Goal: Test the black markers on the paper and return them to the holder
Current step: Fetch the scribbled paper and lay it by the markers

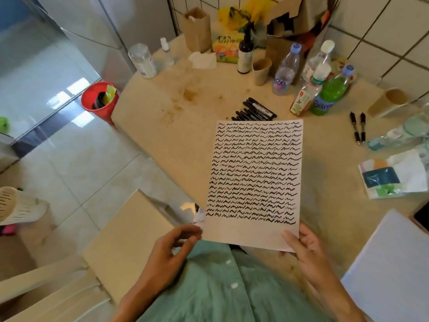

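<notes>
Far left on the floor: white slotted basket (16, 205) lying on its side, then the red bin (99, 101) tucked against the table (162, 126) edge.

Your left hand (169, 249) is off the paper, just beside its bottom-left corner. Fingers loosely curled, thumb and forefinger apart, nothing in it.

Paper (254, 182) is centre frame, lifted at the near end and tilted toward you. It's covered in rows of black squiggles nearly top to bottom, with a blank strip along the near edge.

Black markers (255, 110) lie in a loose bundle on the table just past the paper's far edge, capped as far as I can tell. Can't pick out a holder for certain.

Your right hand (306, 247) holds the paper at its bottom-right corner: thumb on top, fingers curled underneath.

Right of the markers: a cluster of plastic bottles (308, 73), including a green one (329, 94), with a paper cup (261, 70) near them. Further right, two pens (357, 131) lie side by side, well apart from the markers. Then another paper cup (387, 101), a plastic-wrapped packet (394, 175), and a white sheet stack (392, 268) at the near-right edge.
</notes>
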